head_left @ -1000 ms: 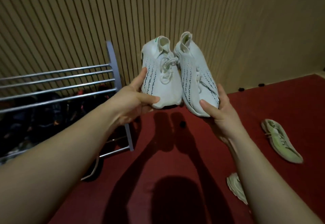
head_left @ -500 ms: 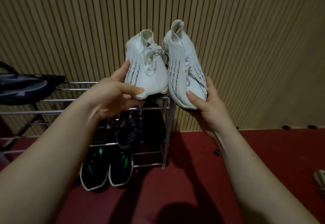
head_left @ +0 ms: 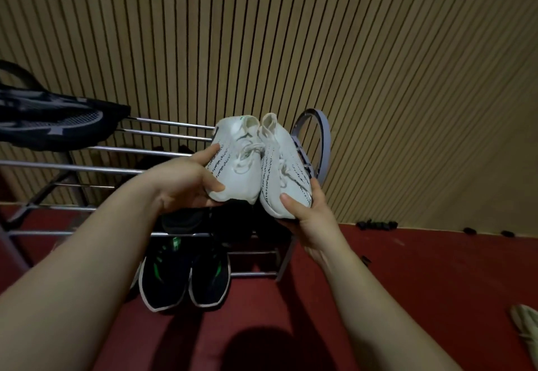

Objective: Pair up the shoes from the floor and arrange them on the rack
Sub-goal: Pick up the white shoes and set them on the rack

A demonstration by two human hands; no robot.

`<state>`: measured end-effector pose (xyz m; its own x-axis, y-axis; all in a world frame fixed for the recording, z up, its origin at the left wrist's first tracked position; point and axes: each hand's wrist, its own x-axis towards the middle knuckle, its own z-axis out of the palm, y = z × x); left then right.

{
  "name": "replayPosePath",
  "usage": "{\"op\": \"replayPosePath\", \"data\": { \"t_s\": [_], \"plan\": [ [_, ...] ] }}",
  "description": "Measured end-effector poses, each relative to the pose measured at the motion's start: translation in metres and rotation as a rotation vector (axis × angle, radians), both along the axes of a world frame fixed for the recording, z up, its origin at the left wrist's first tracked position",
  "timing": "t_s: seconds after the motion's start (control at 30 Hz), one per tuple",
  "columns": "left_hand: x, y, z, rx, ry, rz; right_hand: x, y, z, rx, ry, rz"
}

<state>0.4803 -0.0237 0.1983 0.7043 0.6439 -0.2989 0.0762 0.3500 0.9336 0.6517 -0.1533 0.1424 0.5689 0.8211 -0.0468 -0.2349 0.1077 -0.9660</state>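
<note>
White shoes [head_left: 237, 167], a pair, side by side in the middle, toes at 6 o'clock, up by the top bars of the rack [head_left: 87, 167]. Left hand [head_left: 180, 181] curled round the toe of one, thumb on top; right hand [head_left: 310, 219] curled round the toe of the other. Rows of black marks on both, too small to read. On the rack: black shoe [head_left: 49, 123] on top at 9 o'clock, black and green pair [head_left: 163, 277] at the bottom at 6 o'clock. Pale shoe [head_left: 525, 330] on the red floor [head_left: 407, 283] at 4 o'clock.
</note>
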Motion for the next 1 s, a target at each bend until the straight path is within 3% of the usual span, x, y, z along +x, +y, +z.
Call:
{"op": "replayPosePath", "data": {
  "t_s": [0.23, 0.37, 0.53, 0.63, 1.0],
  "plan": [
    [0.021, 0.006, -0.014, 0.018, -0.012, 0.047, 0.007, 0.016, 0.005, 0.060, 0.178, -0.166],
    [0.018, 0.004, -0.015, 0.075, 0.074, -0.067, 0.002, 0.016, 0.004, 0.069, 0.301, -0.161],
    [0.013, -0.008, -0.024, -0.021, -0.042, -0.050, -0.003, 0.000, -0.003, 0.091, 0.239, -0.009],
    [0.017, -0.013, -0.031, -0.022, -0.123, 0.000, -0.006, 0.000, -0.004, 0.124, 0.219, -0.025],
    [0.035, 0.017, -0.037, -0.031, -0.109, 0.029, -0.004, 0.017, -0.004, 0.214, 0.316, -0.080]
  ]
}}
